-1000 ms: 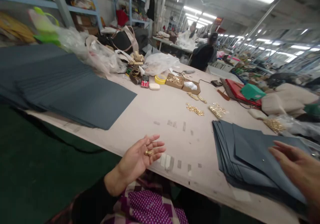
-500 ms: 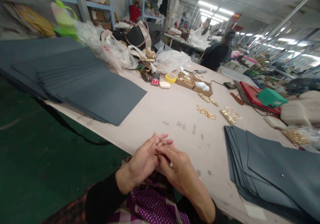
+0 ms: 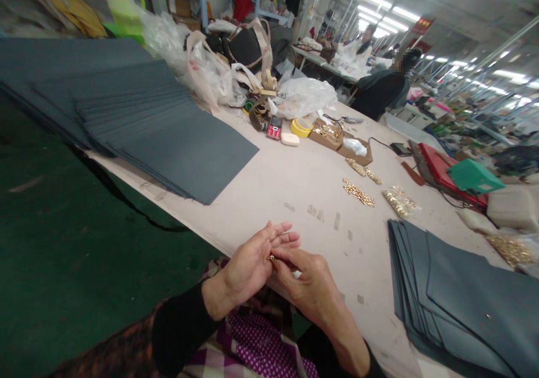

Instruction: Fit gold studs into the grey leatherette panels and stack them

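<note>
Floor (image 3: 84,254): dark green, down past the near edge. A tiny thing that drops there could roll off and be hard to find.
Surface (image 3: 295,181): pale and flat. I see no lip on its near side, so a round thing could roll right off.
Big stack (image 3: 181,150): dark and flat, at the left, with layers like steps. Part of it reaches the near edge, so a bump could make layers slip down.
Small stack (image 3: 467,288): dark too, at the right, fanned out. A brush from a sleeve could push it out of line.
Cloth (image 3: 256,333): checks and purple dots, below the near edge. Its folds could hide a dropped thing.
Left hand (image 3: 250,263): palm up, fingers loose, not closed on anything. If it tips, what sits on it could slide off.
Right hand (image 3: 314,277): thumb and finger seem to pinch a gold bit (image 3: 271,258) at the left hand. The grip is tiny, so a slip could make it pop away.
Packet (image 3: 398,201): see-through, full of gold, near the small stack. I cannot tell if it is sealed; if not, a knock could spill it.
Pile (image 3: 357,193): loose gold, left of the packet. A sweep of an arm could scatter it.
Gold bit: between the two hands, above the near edge. Fingers cover most of it, so I cannot tell if more hide there. Dropped, it could land on the cloth or bounce lower.
Gold dot (image 3: 488,317): on top of the small stack. I cannot tell if it is fixed; if loose, a shake could roll it off.
</note>
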### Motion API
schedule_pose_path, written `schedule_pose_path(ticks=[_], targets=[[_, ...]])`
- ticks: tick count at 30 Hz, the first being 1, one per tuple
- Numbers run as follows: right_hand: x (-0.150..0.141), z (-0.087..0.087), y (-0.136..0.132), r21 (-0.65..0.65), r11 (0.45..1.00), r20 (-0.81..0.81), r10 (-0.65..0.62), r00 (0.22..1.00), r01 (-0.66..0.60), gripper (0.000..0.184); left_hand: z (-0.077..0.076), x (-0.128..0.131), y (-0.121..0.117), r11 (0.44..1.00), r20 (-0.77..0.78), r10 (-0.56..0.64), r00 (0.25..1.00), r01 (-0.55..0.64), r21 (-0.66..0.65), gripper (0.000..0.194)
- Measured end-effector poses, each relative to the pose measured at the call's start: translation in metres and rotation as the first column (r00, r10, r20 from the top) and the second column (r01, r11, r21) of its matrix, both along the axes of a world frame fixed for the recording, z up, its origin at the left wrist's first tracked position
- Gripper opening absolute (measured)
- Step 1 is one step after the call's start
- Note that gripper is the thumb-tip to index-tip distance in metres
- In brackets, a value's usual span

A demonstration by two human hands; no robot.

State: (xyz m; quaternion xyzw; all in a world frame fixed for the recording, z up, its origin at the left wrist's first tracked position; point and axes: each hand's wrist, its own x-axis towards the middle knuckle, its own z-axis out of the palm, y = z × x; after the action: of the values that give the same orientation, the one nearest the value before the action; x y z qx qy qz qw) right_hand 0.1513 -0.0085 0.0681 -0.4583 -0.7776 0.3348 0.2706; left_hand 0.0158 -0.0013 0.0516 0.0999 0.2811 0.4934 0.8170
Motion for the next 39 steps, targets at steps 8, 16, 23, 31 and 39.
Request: schedule_pose_path(ticks=[8, 16, 23, 31, 39], targets=[[-0.01, -0.015, -0.001, 0.12, 0.986, 0.055, -0.124, 0.991, 0.117, 0.026, 0.0, 0.004, -0.001, 0.997, -0.061, 0.071, 0.996, -0.07, 0.017, 0.042], [-0.024, -0.02, 0.001, 0.327, 0.937, 0.193, -0.192, 0.962, 0.121, 0.018, -0.009, 0.001, 0.002, 0.983, -0.038, 0.162, 0.986, -0.158, 0.089, 0.033], [-0.048, -0.021, 0.014, 0.317, 0.941, 0.179, -0.18, 0.967, 0.117, 0.014, -0.009, -0.014, 0.005, 0.967, 0.0, 0.244, 0.97, -0.243, 0.078, 0.041], [-0.101, -0.013, 0.057, 0.182, 0.981, -0.034, 0.067, 0.997, -0.06, 0.021, -0.007, -0.078, 0.0, 0.835, -0.089, 0.55, 0.831, -0.548, 0.05, 0.034], [-0.177, -0.025, 0.14, 0.439, 0.827, 0.427, 0.152, 0.891, -0.352, 0.02, -0.017, -0.125, -0.038, 0.828, -0.404, 0.496, 0.769, -0.559, -0.048, 0.034]])
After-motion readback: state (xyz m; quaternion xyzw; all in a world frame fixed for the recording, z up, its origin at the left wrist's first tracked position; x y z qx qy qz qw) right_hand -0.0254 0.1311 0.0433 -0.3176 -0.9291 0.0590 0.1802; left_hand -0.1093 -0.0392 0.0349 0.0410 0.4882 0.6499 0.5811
